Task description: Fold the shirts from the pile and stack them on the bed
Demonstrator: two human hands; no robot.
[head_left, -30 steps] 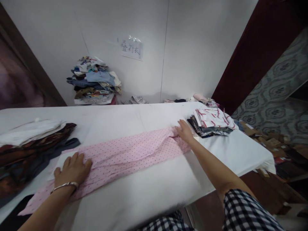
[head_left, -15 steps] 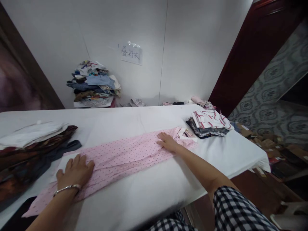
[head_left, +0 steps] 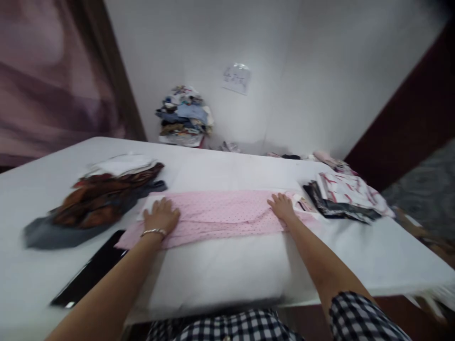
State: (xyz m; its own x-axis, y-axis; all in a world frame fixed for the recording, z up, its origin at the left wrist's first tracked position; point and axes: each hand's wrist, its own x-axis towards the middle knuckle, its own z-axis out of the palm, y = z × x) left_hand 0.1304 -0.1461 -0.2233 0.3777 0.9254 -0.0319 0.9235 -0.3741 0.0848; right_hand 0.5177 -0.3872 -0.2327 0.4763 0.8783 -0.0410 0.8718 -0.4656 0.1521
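White table [head_left: 227,279] carried a long pink dotted cloth [head_left: 220,215], folded into a strip; left hand [head_left: 161,215] and right hand [head_left: 282,207] pressed flat on its ends, fingers spread, gripping nothing.

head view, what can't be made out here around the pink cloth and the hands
- Paper sign on the wall: writing lost to blur.
- Pink cloth: parts lie under the left hand and right hand.
- Folded pile, head view: lower layers hidden by the top piece.
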